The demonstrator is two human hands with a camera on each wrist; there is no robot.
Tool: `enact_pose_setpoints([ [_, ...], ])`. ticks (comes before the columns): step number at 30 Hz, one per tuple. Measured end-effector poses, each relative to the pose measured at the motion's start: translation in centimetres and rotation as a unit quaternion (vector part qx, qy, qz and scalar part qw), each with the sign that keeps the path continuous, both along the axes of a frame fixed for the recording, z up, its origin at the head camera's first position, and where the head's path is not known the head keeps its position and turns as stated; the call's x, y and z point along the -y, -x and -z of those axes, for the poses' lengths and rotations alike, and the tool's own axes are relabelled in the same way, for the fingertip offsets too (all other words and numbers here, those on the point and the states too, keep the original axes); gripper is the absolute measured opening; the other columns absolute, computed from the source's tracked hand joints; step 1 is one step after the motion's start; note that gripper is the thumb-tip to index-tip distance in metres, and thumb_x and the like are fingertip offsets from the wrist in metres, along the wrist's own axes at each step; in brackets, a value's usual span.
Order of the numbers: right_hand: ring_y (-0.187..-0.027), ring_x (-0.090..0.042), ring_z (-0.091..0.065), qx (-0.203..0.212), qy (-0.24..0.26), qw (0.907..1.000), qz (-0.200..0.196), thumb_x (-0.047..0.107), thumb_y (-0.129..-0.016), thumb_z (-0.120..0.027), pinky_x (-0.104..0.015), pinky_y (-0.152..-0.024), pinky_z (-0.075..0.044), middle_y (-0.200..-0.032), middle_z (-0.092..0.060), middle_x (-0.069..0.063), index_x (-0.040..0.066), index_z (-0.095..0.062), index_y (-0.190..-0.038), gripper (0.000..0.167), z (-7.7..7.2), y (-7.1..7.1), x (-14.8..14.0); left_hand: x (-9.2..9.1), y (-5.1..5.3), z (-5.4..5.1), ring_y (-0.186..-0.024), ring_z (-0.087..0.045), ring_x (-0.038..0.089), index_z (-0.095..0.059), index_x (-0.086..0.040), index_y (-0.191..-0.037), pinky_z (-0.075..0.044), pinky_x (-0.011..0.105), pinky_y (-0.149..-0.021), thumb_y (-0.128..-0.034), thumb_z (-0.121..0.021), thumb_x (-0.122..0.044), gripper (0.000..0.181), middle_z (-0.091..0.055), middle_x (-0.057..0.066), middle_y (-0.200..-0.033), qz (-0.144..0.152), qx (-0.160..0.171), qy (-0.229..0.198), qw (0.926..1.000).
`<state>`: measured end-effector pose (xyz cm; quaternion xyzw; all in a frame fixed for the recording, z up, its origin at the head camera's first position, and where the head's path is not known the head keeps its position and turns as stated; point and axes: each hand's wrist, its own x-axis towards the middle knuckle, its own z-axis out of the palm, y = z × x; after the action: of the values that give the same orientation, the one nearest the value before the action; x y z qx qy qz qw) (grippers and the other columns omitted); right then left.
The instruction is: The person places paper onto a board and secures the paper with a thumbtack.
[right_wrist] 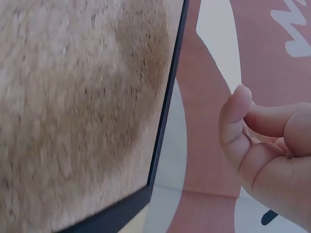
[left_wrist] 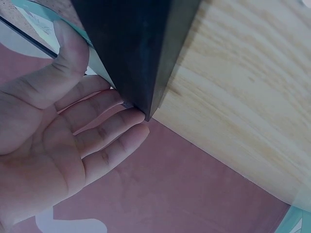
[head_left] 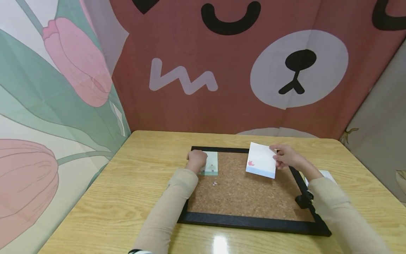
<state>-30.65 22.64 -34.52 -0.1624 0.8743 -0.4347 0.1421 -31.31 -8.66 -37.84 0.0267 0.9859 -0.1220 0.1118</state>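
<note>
White notepaper [head_left: 261,160], right of centre in the head view over the corkboard [head_left: 241,197], is edge-pinched in the grip of the right hand [head_left: 283,156], so slackening could drop it askew, while the partly hidden left hand [head_left: 196,161] seems loosely extended.

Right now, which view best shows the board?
The head view: most of the board shows, cork and frame. The left wrist view gives part frame, little cork; the right wrist view, cork and frame edges close up.
</note>
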Motion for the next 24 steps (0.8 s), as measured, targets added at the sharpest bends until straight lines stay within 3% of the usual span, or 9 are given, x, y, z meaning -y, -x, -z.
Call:
enact_pose_setpoints([
  [24,-0.049,-0.015,-0.05,0.025,-0.021,0.9987,-0.039,-0.007,-0.091,-0.041,-0.036,-0.052,-0.049,-0.061,-0.051,-0.011,-0.015,-0.029,-0.13,0.042,2.4,1.5,4.0,-0.2,-0.1,0.0,-0.096,-0.055,0.025,-0.051,-0.024,-0.127,-0.048,0.042,-0.074,-0.0954,-0.041,-0.023,0.033,-0.053,0.003,-0.123,-0.003,0.002,0.0,1.0],
])
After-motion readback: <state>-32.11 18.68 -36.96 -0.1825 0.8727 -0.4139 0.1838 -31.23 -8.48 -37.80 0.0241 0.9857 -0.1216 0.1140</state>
